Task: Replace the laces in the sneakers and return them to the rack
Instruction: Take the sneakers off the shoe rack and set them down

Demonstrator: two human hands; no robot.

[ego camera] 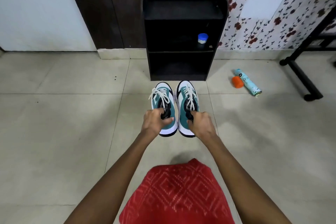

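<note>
Before rack [181,29], hands [154,122] grip sneakers' [164,96] collars.

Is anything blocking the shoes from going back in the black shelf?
Nothing visible. The left hand and right hand hold the sneakers just before the rack, only bare floor between. A small blue-lidded jar takes the right of the middle shelf; the bottom shelf looks free.

Holding both bare arms out, just short of the rack [181,52]; clutching left sneaker [164,94] in left grip [154,121], right sneaker [188,94] in right grip [201,123].
</note>
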